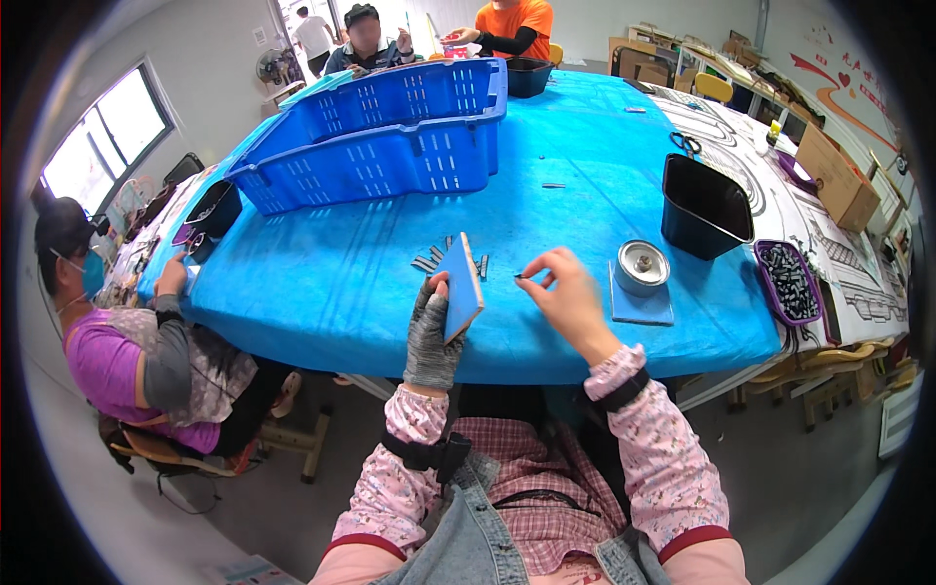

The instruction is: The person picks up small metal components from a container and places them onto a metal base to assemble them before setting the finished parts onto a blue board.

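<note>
My left hand (433, 331), in a grey fingerless glove, grips a thin blue board (462, 292) with a light brown edge. The board stands tilted on edge above the table. To its right, my bare right hand (565, 297) pinches a small dark piece (519, 276) between thumb and fingertips, a short way from the board; its exact kind is too small to tell. Several short grey rods (426, 262) lie on the blue cloth behind the board, which partly hides them. Right of my right hand, a round metal tin (643, 268) sits on another blue board (629, 311).
A blue crate (370, 161) stands at the far left, a black bin (706, 207) at the right. Near that bin is a purple basket (788, 283) of small dark pieces, with scissors (685, 143) farther back. A person (127, 322) sits at the left; others are across the table.
</note>
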